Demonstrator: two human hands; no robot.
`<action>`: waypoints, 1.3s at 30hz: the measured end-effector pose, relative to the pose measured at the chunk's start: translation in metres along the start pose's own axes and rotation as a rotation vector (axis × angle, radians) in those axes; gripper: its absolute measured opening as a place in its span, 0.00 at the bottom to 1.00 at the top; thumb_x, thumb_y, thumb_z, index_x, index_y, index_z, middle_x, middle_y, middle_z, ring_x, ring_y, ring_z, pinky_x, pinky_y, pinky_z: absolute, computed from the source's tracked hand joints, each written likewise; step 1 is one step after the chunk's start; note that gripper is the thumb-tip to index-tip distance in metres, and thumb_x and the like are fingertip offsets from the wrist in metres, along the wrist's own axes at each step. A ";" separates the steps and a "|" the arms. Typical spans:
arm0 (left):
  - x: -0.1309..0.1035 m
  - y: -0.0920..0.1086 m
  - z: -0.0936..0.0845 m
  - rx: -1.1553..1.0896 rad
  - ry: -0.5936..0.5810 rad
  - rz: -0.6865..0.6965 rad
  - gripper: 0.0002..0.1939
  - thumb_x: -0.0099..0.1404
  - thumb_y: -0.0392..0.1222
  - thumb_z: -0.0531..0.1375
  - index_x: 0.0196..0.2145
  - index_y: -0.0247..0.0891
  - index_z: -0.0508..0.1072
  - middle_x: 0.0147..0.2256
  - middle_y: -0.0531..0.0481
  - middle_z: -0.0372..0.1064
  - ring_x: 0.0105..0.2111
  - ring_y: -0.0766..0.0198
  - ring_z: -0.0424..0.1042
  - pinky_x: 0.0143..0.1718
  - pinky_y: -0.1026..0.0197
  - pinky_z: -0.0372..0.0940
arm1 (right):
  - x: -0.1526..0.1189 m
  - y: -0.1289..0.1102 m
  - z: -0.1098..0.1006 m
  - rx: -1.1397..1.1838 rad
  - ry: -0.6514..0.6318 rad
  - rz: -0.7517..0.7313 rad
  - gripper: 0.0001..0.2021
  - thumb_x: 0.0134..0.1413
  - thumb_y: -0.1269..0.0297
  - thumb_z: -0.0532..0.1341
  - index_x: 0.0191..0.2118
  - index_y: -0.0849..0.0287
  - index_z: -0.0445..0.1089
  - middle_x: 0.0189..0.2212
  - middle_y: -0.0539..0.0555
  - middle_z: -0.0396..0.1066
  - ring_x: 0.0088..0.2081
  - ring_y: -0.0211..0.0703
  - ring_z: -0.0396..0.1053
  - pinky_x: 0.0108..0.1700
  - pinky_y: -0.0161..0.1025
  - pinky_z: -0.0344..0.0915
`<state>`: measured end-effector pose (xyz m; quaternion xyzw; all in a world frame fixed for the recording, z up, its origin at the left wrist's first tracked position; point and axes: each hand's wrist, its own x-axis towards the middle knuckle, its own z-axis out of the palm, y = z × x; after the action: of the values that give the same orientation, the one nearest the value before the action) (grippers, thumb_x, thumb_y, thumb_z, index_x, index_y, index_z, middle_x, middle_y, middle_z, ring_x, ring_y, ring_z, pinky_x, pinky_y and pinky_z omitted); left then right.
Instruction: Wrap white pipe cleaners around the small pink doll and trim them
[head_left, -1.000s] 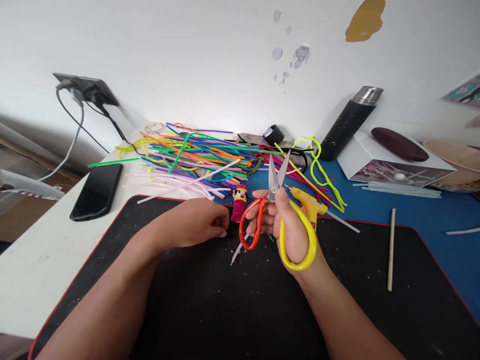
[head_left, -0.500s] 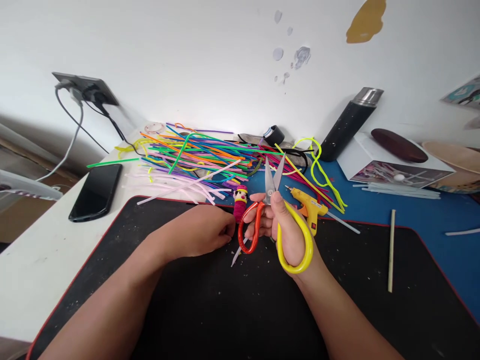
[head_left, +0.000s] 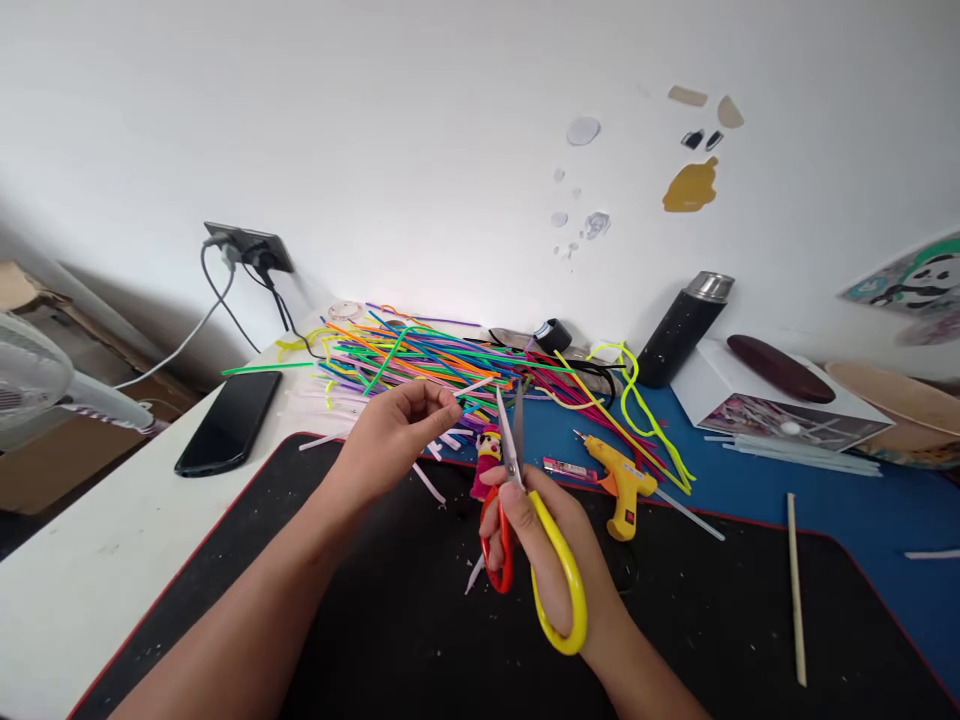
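Observation:
My right hand (head_left: 544,535) grips scissors (head_left: 559,575) with one red and one yellow handle. Their blades point up and away and stand slightly apart. To the left, my left hand (head_left: 397,435) is raised at the near edge of the pipe cleaner pile (head_left: 435,350), thumb and forefinger pinched together. Whatever is between those fingertips is too small to make out; a pale pipe cleaner (head_left: 474,385) shows just behind them. Between the hands stands a small doll (head_left: 489,465) with a yellow band and a magenta body. Another pale pipe cleaner (head_left: 429,483) lies below my left hand.
A yellow glue gun (head_left: 619,480) lies right of the scissors. Farther right are a wooden stick (head_left: 796,590), a white box (head_left: 780,405) and a leaning black thermos (head_left: 682,330). A phone (head_left: 229,423) lies at left, beside the black mat (head_left: 397,620).
My left hand has lifted from beside the doll and moved left, fingers now pinched. The scissors have turned, their blades closer together. The head view has tilted up.

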<state>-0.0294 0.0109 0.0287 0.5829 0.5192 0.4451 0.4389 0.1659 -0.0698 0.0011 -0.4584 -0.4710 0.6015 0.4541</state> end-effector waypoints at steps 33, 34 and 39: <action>-0.005 0.004 -0.001 0.019 -0.060 0.047 0.10 0.64 0.47 0.65 0.33 0.38 0.74 0.28 0.55 0.68 0.28 0.66 0.65 0.30 0.64 0.61 | -0.003 0.002 0.004 -0.293 0.025 0.049 0.22 0.57 0.39 0.71 0.37 0.55 0.77 0.16 0.44 0.59 0.15 0.36 0.57 0.16 0.33 0.51; -0.005 0.004 -0.001 0.019 -0.057 0.051 0.10 0.64 0.47 0.65 0.33 0.38 0.74 0.28 0.55 0.68 0.28 0.66 0.65 0.30 0.64 0.60 | -0.003 0.002 0.004 -0.300 0.022 0.053 0.22 0.58 0.38 0.70 0.38 0.55 0.77 0.16 0.45 0.59 0.15 0.36 0.57 0.16 0.33 0.51; -0.005 0.005 -0.002 0.000 -0.048 0.060 0.10 0.64 0.48 0.65 0.33 0.38 0.73 0.28 0.56 0.67 0.27 0.66 0.64 0.29 0.64 0.59 | -0.002 0.000 0.004 -0.317 0.000 0.036 0.22 0.59 0.39 0.69 0.38 0.56 0.77 0.16 0.44 0.59 0.15 0.36 0.57 0.16 0.33 0.52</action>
<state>-0.0310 0.0053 0.0340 0.6088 0.4906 0.4440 0.4376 0.1627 -0.0725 0.0015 -0.5325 -0.5517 0.5278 0.3653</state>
